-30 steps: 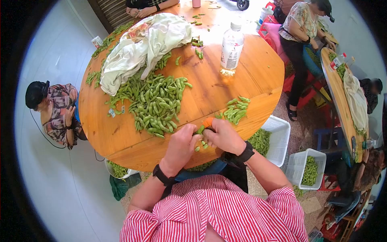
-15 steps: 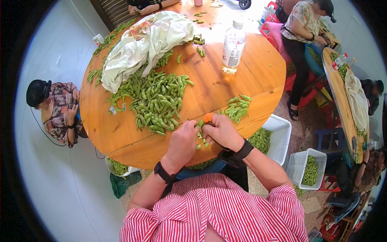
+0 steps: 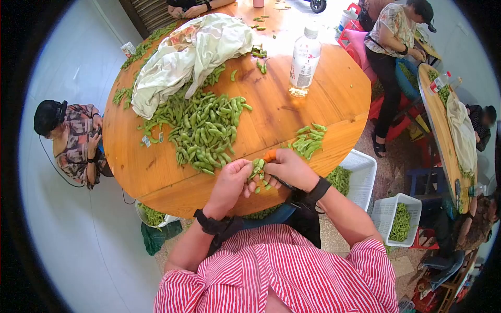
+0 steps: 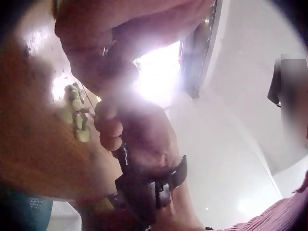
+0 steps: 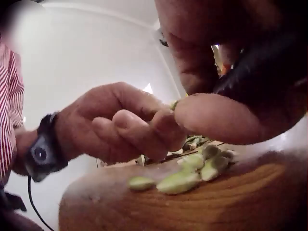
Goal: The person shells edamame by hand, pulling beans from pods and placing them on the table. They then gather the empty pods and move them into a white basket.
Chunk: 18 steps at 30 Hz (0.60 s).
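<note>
pod (image 3: pixel 257 168) at table (image 3: pixel 334 99) edge, 6 o'clock | left hand (image 3: pixel 230 184) and right hand (image 3: pixel 290 169) both pinching it | risk: beans (image 5: pixel 192 173) rolling off edge if squeezed hard

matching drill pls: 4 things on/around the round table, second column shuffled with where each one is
Things:
1. water bottle
2. cloth
3. loose beans
4. white basket

Places:
A. on the floor at the person's right, beside the table
B. on the table edge just under the two hands
C. standing upright on the far right part of the table
D. heaped over the far side of the big pod pile

Pairs: 1-C, 2-D, 3-B, 4-A
</note>
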Tool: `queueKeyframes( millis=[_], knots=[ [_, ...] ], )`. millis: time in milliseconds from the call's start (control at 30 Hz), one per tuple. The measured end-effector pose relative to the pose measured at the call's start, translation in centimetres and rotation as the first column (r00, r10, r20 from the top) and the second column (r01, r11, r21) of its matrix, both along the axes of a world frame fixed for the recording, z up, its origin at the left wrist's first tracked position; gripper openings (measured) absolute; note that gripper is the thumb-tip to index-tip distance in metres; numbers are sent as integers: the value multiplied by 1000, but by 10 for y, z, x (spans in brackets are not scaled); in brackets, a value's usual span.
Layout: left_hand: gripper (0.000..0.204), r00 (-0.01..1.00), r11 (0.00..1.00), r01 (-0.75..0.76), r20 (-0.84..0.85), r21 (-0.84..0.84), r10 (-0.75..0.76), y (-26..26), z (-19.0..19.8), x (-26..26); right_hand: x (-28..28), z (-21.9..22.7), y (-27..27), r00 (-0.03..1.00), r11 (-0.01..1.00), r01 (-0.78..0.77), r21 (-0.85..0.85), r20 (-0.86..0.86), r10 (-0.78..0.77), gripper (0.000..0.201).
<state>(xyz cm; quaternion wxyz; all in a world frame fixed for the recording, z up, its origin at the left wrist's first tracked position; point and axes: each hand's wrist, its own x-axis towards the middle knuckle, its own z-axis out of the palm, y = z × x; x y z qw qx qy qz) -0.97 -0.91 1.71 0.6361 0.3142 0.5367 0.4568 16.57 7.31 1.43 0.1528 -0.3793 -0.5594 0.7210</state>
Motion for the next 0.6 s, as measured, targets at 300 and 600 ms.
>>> queueKeyframes(
  millis=[300, 600],
  knots=[
    [17, 967, 1000, -1, -256, 4, 2, 2, -4, 1, -10, -10, -11, 943, 601, -131, 788, 285, -169, 23],
    [19, 652, 907, 163, -732, 388, 196, -6, -6, 6, -10, -5, -8, 924, 528, -245, 813, 361, -127, 19]
  ],
)
